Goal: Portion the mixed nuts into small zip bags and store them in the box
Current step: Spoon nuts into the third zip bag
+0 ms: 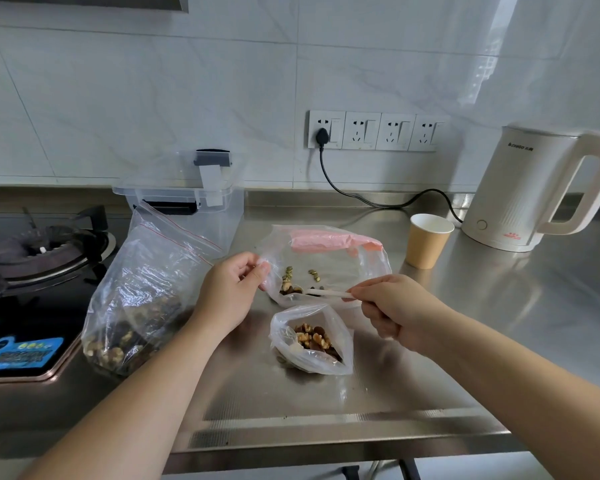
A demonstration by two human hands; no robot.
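Head view: left hand (234, 289) pinches the small zip bag's (329, 268) left rim; right hand (392, 310) grips a white spoon (326, 293), tip inside among the nuts. Bag lies on the table (465, 341), mouth toward the person, long axis left-right. Best keep the mouth wide and tip low. Storage box (201, 202) waits behind.

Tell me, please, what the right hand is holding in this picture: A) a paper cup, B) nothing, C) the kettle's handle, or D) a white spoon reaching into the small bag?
D: the right hand pinches a white spoon whose tip sits among nuts inside the small bag.
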